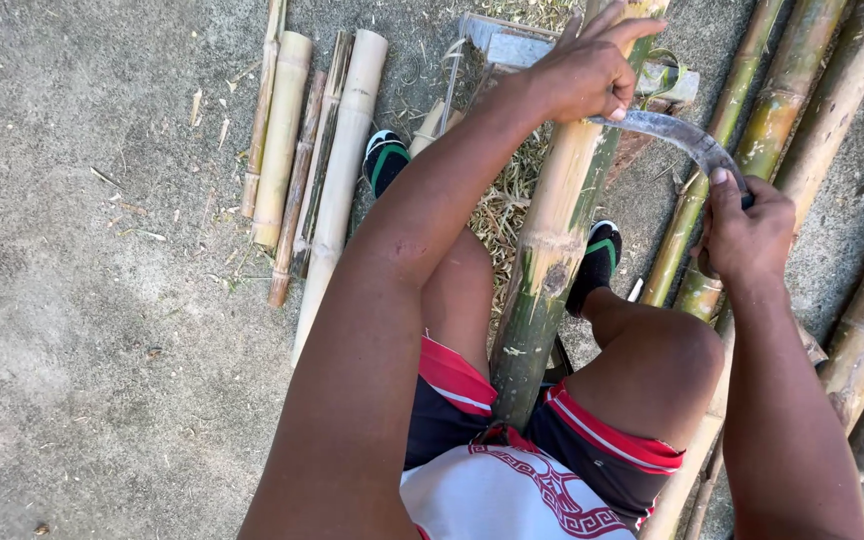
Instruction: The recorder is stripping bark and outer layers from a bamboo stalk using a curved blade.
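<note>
A thick bamboo pole, yellow above and green below, runs up between my knees. A curved grey metal blade lies across its upper part. My left hand pinches the blade's far tip against the pole, its other fingers spread. My right hand is closed around the blade's handle end, to the right of the pole.
Split pale bamboo pieces lie in a row on the concrete at left. Several whole bamboo poles lie at right. Shavings are piled between my feet, which wear black, green and white shoes.
</note>
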